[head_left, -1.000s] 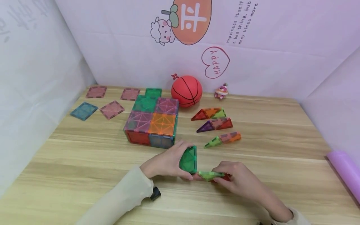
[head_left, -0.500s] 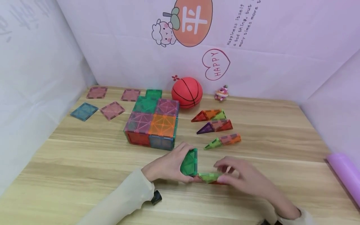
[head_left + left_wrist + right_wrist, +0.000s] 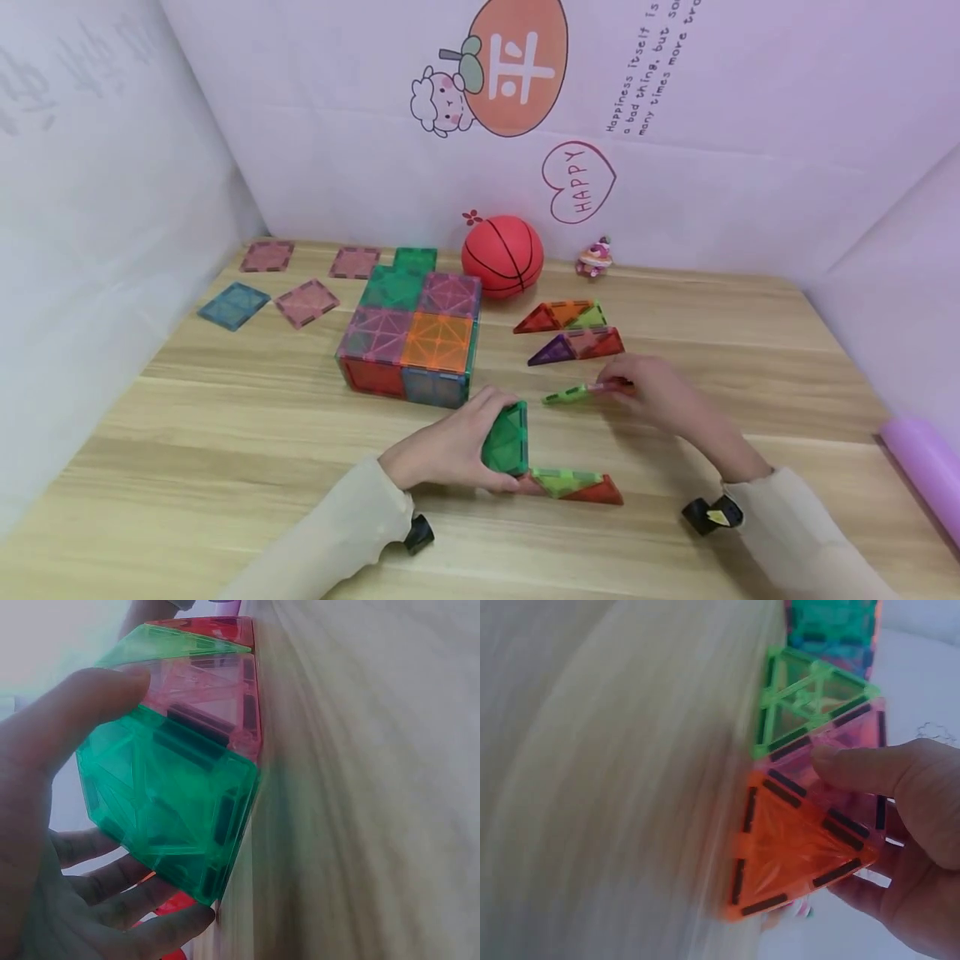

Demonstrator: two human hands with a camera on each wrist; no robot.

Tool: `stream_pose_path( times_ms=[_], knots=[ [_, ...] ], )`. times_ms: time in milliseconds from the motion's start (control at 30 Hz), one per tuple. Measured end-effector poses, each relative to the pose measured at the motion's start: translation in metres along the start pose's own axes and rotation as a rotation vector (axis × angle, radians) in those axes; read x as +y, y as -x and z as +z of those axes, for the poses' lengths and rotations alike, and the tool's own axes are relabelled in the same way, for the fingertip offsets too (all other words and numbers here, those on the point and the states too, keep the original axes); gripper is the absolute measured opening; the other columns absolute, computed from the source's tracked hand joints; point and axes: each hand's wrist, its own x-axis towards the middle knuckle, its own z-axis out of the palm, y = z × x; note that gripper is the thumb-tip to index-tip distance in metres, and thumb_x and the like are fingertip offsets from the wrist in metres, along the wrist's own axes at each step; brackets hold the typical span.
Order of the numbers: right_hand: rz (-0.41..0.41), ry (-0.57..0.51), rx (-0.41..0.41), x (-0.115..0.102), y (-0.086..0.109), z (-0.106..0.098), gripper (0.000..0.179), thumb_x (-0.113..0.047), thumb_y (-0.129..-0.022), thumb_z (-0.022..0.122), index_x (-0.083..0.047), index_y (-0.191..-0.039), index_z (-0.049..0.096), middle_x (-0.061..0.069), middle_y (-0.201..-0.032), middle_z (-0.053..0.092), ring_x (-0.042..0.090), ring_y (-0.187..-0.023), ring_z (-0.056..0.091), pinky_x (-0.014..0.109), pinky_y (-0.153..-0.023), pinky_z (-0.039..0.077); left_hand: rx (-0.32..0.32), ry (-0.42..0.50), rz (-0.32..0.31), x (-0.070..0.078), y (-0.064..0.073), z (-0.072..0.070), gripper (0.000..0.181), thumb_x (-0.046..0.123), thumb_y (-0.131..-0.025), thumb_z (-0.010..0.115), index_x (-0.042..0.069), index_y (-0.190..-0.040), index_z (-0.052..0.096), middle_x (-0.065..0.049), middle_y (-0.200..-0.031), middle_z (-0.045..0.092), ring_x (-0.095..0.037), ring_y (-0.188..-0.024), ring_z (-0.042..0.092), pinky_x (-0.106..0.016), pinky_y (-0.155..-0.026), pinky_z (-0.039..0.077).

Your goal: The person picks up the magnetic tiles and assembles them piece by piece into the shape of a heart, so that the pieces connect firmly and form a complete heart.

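My left hand [image 3: 457,442] holds a green square magnetic tile [image 3: 506,440] upright on the table, thumb on one side and fingers on the other. A strip stands at its near corner, made of a pink tile [image 3: 199,697], a light green triangle [image 3: 562,481] and a red triangle [image 3: 603,490]. Farther back, my right hand [image 3: 660,396] pinches the pink middle tile [image 3: 847,776] of another strip. An orange triangle [image 3: 795,844] and a light green triangle [image 3: 814,697] flank that pink tile, and the strip stands on edge, close to the tabletop.
A low box of coloured tiles [image 3: 438,342] stands behind my left hand. Two more triangle strips lie near a red ball [image 3: 502,257] and a small figurine [image 3: 595,257]. Flat pink and blue tiles [image 3: 234,306] lie at the back left; a purple roll [image 3: 918,475] at the right edge.
My right hand has let go of the front strip's red end and moved back to grip the light green, pink and orange strip. My left hand stays on the green tile.
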Motion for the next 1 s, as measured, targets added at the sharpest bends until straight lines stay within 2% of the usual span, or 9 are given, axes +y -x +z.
stream_pose_path(
  times_ms=[233, 400, 600, 700, 800, 867, 933, 1000],
  knots=[
    [-0.089, -0.022, -0.002, -0.035, -0.005, 0.007, 0.008, -0.014, -0.081, 0.075, -0.016, -0.089, 0.075, -0.005, -0.087, 0.072, 0.011, -0.08, 0.066, 0.029, -0.068, 0.054, 0.01, 0.003, 0.008, -0.001, 0.002, -0.002, 0.086, 0.043, -0.076, 0.078, 0.014, -0.143, 0.032, 0.0, -0.128, 0.042, -0.01, -0.105, 0.048, -0.024, -0.087, 0.047],
    [-0.087, -0.037, -0.013, -0.058, -0.012, 0.015, 0.008, -0.014, -0.081, 0.075, -0.015, -0.089, 0.074, -0.005, -0.084, 0.07, 0.005, -0.073, 0.061, 0.023, -0.065, 0.051, -0.012, 0.029, -0.008, -0.001, 0.0, -0.001, 0.086, 0.043, -0.077, 0.076, 0.016, -0.144, 0.03, 0.001, -0.133, 0.042, -0.01, -0.109, 0.048, -0.025, -0.09, 0.046],
    [-0.05, -0.07, -0.007, -0.06, -0.01, 0.018, 0.014, -0.013, -0.082, 0.075, -0.012, -0.096, 0.072, -0.004, -0.086, 0.069, 0.006, -0.074, 0.06, 0.025, -0.067, 0.052, -0.033, 0.042, -0.021, -0.001, 0.0, 0.001, 0.09, 0.044, -0.078, 0.075, 0.014, -0.147, 0.026, 0.0, -0.137, 0.043, -0.01, -0.111, 0.048, -0.026, -0.091, 0.046],
    [-0.006, -0.103, 0.052, -0.06, -0.001, 0.014, 0.023, -0.015, -0.083, 0.074, -0.008, -0.104, 0.068, 0.001, -0.096, 0.068, 0.014, -0.084, 0.064, 0.032, -0.073, 0.055, -0.039, 0.046, -0.02, -0.001, 0.0, 0.002, 0.09, 0.043, -0.078, 0.075, 0.014, -0.147, 0.026, -0.001, -0.136, 0.043, -0.011, -0.111, 0.048, -0.026, -0.091, 0.046],
    [0.011, -0.137, 0.179, -0.06, 0.016, 0.008, 0.024, -0.013, -0.083, 0.073, -0.007, -0.106, 0.065, 0.002, -0.103, 0.066, 0.018, -0.092, 0.064, 0.037, -0.076, 0.055, -0.046, 0.046, -0.022, -0.001, -0.001, 0.003, 0.09, 0.044, -0.078, 0.075, 0.014, -0.148, 0.025, -0.001, -0.136, 0.042, -0.011, -0.11, 0.048, -0.025, -0.089, 0.047],
    [-0.013, -0.164, 0.253, -0.062, 0.029, 0.006, 0.021, -0.01, -0.083, 0.073, -0.009, -0.102, 0.066, 0.0, -0.101, 0.065, 0.016, -0.091, 0.063, 0.035, -0.074, 0.054, -0.046, 0.042, -0.022, -0.001, -0.001, 0.003, 0.091, 0.045, -0.078, 0.075, 0.014, -0.148, 0.025, -0.001, -0.136, 0.042, -0.011, -0.11, 0.049, -0.024, -0.088, 0.047],
    [-0.068, -0.211, 0.272, -0.064, 0.04, 0.006, 0.02, -0.007, -0.082, 0.073, -0.011, -0.1, 0.065, -0.003, -0.097, 0.066, 0.012, -0.086, 0.061, 0.032, -0.07, 0.053, -0.041, 0.042, -0.024, -0.002, -0.001, 0.003, 0.092, 0.045, -0.078, 0.075, 0.014, -0.148, 0.025, -0.001, -0.136, 0.043, -0.011, -0.11, 0.049, -0.024, -0.087, 0.047],
    [-0.109, -0.266, 0.23, -0.067, 0.05, 0.009, 0.021, -0.01, -0.082, 0.073, -0.014, -0.1, 0.065, -0.007, -0.095, 0.065, 0.008, -0.083, 0.06, 0.028, -0.068, 0.052, -0.032, 0.036, -0.025, -0.003, -0.001, 0.002, 0.092, 0.045, -0.077, 0.076, 0.013, -0.148, 0.025, -0.001, -0.136, 0.043, -0.012, -0.11, 0.049, -0.025, -0.087, 0.048]
  ],
)
